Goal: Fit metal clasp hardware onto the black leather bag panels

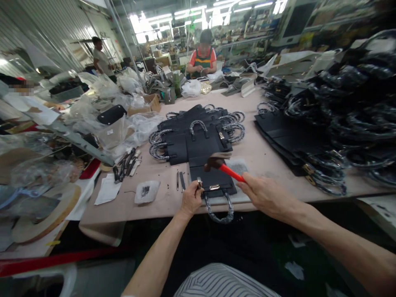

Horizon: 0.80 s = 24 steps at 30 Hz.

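My right hand (258,192) is closed around the red handle of a claw hammer (232,171). The hammer's head is raised over a black bag panel (206,176) at the table's front edge. Fingers of my left hand (192,198) pinch a small shiny metal piece (199,180) at the panel's left side; its exact kind is unclear. A metal clasp plate (214,187) sits near the panel's front edge. From that edge a plastic-wrapped handle (220,218) hangs toward me. Behind lie stacked black bag panels (202,144) with wrapped handles.
On the left are a tray of small dark parts (147,192), slim tools (177,180) and a pile of hand tools (126,165). More bag panels (284,136) are heaped on the right. A co-worker (202,57) sits across the table; another person (101,57) stands farther back.
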Available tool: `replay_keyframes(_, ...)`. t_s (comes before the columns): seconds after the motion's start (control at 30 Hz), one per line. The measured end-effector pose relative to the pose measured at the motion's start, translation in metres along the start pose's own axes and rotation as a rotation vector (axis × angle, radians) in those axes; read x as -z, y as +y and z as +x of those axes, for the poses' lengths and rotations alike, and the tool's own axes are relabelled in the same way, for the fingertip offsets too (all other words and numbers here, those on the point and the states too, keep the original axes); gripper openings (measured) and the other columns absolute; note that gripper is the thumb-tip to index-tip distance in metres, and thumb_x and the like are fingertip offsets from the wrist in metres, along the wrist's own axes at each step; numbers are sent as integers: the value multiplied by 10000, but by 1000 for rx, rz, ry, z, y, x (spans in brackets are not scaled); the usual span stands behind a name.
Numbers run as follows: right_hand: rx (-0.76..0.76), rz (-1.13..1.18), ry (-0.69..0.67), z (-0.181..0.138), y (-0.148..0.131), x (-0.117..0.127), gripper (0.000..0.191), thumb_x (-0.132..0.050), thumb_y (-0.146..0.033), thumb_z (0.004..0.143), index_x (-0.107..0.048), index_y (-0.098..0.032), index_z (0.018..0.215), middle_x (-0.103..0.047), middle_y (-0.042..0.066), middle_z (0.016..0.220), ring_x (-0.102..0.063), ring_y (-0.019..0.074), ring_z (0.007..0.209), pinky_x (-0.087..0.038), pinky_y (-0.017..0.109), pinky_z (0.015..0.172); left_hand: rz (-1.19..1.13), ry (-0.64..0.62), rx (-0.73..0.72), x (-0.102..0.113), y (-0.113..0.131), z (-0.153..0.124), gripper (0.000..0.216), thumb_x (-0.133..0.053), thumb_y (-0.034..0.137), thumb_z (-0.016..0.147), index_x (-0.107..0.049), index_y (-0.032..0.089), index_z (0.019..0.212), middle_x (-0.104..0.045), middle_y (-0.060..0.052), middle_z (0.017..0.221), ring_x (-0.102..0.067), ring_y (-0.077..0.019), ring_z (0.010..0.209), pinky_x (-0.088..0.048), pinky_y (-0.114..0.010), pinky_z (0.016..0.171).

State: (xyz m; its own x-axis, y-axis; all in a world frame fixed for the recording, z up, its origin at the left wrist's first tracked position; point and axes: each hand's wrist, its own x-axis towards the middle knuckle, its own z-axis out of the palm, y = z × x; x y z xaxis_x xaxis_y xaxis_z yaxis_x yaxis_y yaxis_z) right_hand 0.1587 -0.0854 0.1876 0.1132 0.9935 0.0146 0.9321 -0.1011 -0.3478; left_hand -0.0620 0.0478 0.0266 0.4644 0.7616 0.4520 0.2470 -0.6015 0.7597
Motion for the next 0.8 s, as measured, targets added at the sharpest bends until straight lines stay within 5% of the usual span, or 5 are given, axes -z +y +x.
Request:
replay_keyframes(0.17,-459,511,-27,5,74,-29,336,-347,-489,976,-440,-230,782,-488,-28,591,-432,118,420,-311,248,427,-10,-37,0,1,-4,1,135,-527,156,907,-608,204,1004,-726,-71,1048,-708,-211,983,-567,-345,894)
replay_keyframes(0.37,-629,334,139,2,147,-63,293,-449,-417,949,-521,-194,775,-589,87,681,-604,221,597,-474,343,577,-15,-66,0,5,-4,3,201,-549,166,908,-620,210,1091,-722,-82,1107,-698,-226,1067,-565,-382,954)
replay_keyframes(0.53,-385,203,266,19,132,-79,281,-604,-288,885,-643,-156,1130,-588,210,1289,-523,344,1263,-416,460,1048,-18,-101,-6,14,4,11,145,-605,174,881,-654,196,1015,-716,-88,1123,-688,-231,1087,-556,-406,992)
replay_keyframes(0.67,85,211,290,36,95,-111,332,-624,-279,892,-652,-198,1213,-600,130,1309,-544,294,1233,-421,465,1071,-2,-123,-21,18,3,13,144,-620,162,875,-659,201,1009,-728,-68,1055,-705,-209,1007,-579,-372,933)
replay_keyframes(0.8,176,176,271,42,80,-135,361,-620,-242,902,-638,-226,1262,-590,110,1341,-528,306,1249,-390,521,1054,-3,-127,-99,18,-1,8,143,-615,159,896,-661,202,1024,-727,-78,1099,-704,-204,1050,-577,-369,960)
